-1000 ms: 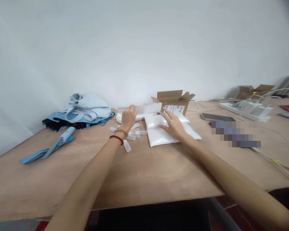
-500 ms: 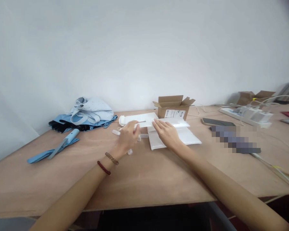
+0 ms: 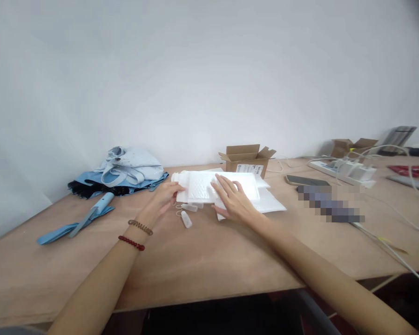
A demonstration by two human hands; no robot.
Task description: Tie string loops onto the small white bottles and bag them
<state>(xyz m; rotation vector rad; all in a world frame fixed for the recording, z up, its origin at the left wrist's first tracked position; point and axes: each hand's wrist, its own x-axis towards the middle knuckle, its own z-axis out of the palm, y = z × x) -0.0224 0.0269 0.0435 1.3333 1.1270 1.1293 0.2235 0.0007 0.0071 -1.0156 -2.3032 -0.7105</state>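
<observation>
A white padded bubble mailer point(image 3: 200, 190) lies crosswise on top of other white mailers point(image 3: 270, 204). My right hand point(image 3: 234, 201) rests over it with its fingers stretched out and spread. At the left end, my left hand point(image 3: 163, 199) has thumb and fingers closed on the edge of the white packaging; exactly which layer they pinch is hard to make out. Just in front lie small translucent white pieces with thin loops, one point(image 3: 186, 219) standing apart and another point(image 3: 189, 207) partly under the mailer's edge.
An open cardboard box point(image 3: 246, 160) stands behind the mailers. To the left are a pale blue cloth bag point(image 3: 132, 164) and a folded blue umbrella point(image 3: 99, 204). A phone point(image 3: 307, 180), a power strip point(image 3: 345, 172) with cables and a blurred-out item point(image 3: 330, 203) lie right.
The right hand's raised flap has given way to a bubble mailer lying flat to the left. My left hand has moved left to its edge; the thin object in its fingers no longer shows.
</observation>
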